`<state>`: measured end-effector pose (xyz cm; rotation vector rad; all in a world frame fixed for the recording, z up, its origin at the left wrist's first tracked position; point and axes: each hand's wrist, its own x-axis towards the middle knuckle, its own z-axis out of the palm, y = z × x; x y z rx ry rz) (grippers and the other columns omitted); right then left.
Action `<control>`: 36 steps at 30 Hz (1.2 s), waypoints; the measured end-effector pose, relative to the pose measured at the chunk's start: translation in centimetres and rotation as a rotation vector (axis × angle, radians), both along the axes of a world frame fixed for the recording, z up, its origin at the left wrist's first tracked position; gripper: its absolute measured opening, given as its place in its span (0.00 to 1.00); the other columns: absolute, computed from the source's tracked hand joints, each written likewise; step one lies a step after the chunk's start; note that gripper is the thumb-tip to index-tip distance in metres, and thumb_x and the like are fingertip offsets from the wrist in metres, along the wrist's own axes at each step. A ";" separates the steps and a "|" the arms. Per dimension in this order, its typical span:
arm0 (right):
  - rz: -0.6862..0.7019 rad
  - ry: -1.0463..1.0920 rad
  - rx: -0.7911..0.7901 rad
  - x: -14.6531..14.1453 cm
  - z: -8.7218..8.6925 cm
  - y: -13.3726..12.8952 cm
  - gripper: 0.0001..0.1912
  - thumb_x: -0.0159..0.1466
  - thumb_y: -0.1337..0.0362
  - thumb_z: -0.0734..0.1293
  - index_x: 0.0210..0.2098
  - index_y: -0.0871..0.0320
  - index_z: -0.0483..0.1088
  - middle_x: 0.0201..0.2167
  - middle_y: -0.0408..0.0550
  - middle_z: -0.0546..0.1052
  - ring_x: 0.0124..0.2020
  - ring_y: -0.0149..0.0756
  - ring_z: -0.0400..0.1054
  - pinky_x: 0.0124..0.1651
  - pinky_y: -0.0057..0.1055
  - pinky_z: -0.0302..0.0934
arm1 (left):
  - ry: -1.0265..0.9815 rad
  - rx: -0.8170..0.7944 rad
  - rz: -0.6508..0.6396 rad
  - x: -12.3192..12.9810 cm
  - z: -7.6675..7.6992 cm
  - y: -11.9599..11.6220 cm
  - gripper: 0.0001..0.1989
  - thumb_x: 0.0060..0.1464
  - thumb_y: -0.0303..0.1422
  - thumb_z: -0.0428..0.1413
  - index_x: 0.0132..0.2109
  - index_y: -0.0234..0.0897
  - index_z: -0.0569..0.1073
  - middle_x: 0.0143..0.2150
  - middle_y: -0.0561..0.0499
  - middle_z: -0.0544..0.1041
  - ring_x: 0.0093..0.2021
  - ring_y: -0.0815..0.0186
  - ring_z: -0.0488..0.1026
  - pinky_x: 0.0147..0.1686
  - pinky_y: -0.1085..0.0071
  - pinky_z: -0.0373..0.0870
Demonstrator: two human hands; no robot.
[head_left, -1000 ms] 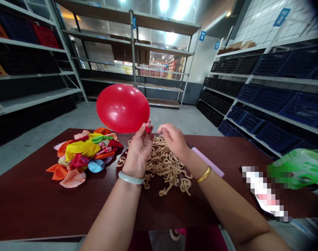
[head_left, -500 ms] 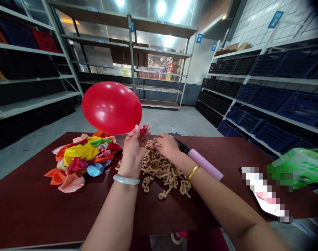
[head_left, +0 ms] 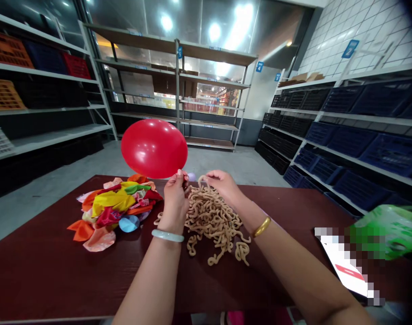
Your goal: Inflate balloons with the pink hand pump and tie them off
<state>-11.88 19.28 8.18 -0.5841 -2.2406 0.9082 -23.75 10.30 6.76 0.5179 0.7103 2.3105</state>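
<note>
The neck of the glossy red balloon was mostly hidden in the left hand, behind whose fingers a lilac rounded shape showed too little to identify. The hand also covered part of the heap of curly tan strands. Pixel blocks partly obscured the flat black-edged phone, and the right edge cut off the green-and-white plastic bag.

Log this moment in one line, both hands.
left hand: holding red balloon | right hand: pinching tan strand over tan pile | left of pile: limp balloons
</note>
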 end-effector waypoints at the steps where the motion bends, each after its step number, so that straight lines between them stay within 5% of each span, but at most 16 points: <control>1: 0.060 0.122 -0.150 0.5 0.7 -0.1 0.12 0.64 0.56 0.62 0.37 0.58 0.71 0.35 0.47 0.77 0.34 0.33 0.70 0.41 0.32 0.63 | 0.010 0.000 0.017 -0.1 -0.1 0.1 0.14 0.47 0.37 0.65 0.30 0.31 0.71 0.22 0.57 0.66 0.17 0.79 0.57 0.12 0.82 0.45; 3: 0.173 0.293 -0.406 1.3 2.1 -0.4 0.12 0.61 0.54 0.66 0.34 0.57 0.69 0.30 0.45 0.75 0.30 0.32 0.69 0.39 0.34 0.64 | 0.030 -0.005 0.032 -0.1 -0.2 0.1 0.13 0.47 0.36 0.65 0.30 0.32 0.71 0.23 0.57 0.66 0.17 0.79 0.56 0.13 0.83 0.45; 5: 0.220 0.294 -0.462 1.8 3.2 -0.6 0.12 0.60 0.54 0.66 0.34 0.57 0.68 0.26 0.42 0.73 0.26 0.31 0.67 0.35 0.33 0.63 | 0.041 -0.015 0.013 0.1 -0.3 0.2 0.13 0.46 0.35 0.66 0.29 0.32 0.71 0.23 0.57 0.67 0.17 0.79 0.57 0.13 0.83 0.48; 13: 0.003 -0.066 0.293 1.5 4.4 -0.4 0.04 0.61 0.63 0.66 0.31 0.57 0.72 0.30 0.43 0.76 0.31 0.31 0.67 0.34 0.28 0.56 | -0.082 -0.109 -0.185 2.6 -0.2 0.5 0.11 0.47 0.31 0.64 0.31 0.33 0.68 0.27 0.53 0.74 0.27 0.71 0.74 0.29 0.75 0.70; 16: -0.090 -0.115 0.399 1.3 4.4 -0.9 0.06 0.63 0.62 0.65 0.33 0.56 0.72 0.30 0.44 0.77 0.30 0.31 0.66 0.33 0.28 0.53 | -0.125 -0.134 -0.217 3.5 -0.6 0.7 0.11 0.45 0.28 0.64 0.33 0.34 0.68 0.25 0.55 0.72 0.23 0.73 0.71 0.23 0.78 0.66; 21: -0.171 -0.128 0.530 1.3 4.6 -1.3 0.06 0.64 0.61 0.65 0.33 0.55 0.70 0.33 0.44 0.77 0.33 0.33 0.67 0.34 0.29 0.52 | -0.026 -0.157 -0.343 4.3 -0.9 0.4 0.09 0.42 0.24 0.58 0.31 0.36 0.65 0.20 0.60 0.62 0.13 0.80 0.52 0.13 0.82 0.43; 25: -0.217 -0.164 0.581 1.6 5.0 -1.1 0.05 0.64 0.62 0.65 0.34 0.55 0.70 0.35 0.45 0.76 0.35 0.35 0.67 0.34 0.30 0.53 | -0.002 -0.189 -0.364 4.4 -0.7 0.4 0.09 0.40 0.23 0.57 0.30 0.37 0.64 0.18 0.62 0.58 0.12 0.80 0.49 0.13 0.81 0.40; 30: -0.143 -0.142 0.435 0.7 5.8 -1.0 0.04 0.62 0.63 0.66 0.31 0.55 0.71 0.32 0.46 0.77 0.34 0.36 0.69 0.36 0.32 0.57 | -0.015 -0.228 -0.362 4.6 -0.7 0.7 0.08 0.45 0.26 0.58 0.30 0.37 0.64 0.16 0.62 0.56 0.11 0.79 0.48 0.13 0.81 0.37; 33: 0.057 -0.078 0.102 -0.9 6.8 -1.9 0.02 0.60 0.65 0.67 0.34 0.56 0.72 0.32 0.46 0.78 0.32 0.34 0.71 0.35 0.31 0.62 | -0.049 -0.211 -0.403 4.6 -0.6 0.6 0.10 0.46 0.27 0.59 0.30 0.37 0.63 0.17 0.62 0.56 0.13 0.80 0.48 0.13 0.82 0.39; 36: 0.343 0.006 -0.133 -1.8 8.0 -3.1 0.11 0.59 0.65 0.69 0.43 0.55 0.73 0.38 0.46 0.79 0.39 0.34 0.73 0.38 0.30 0.67 | -0.106 -0.188 -0.450 4.3 -0.5 0.5 0.11 0.48 0.27 0.58 0.29 0.37 0.60 0.18 0.61 0.56 0.14 0.79 0.50 0.14 0.82 0.41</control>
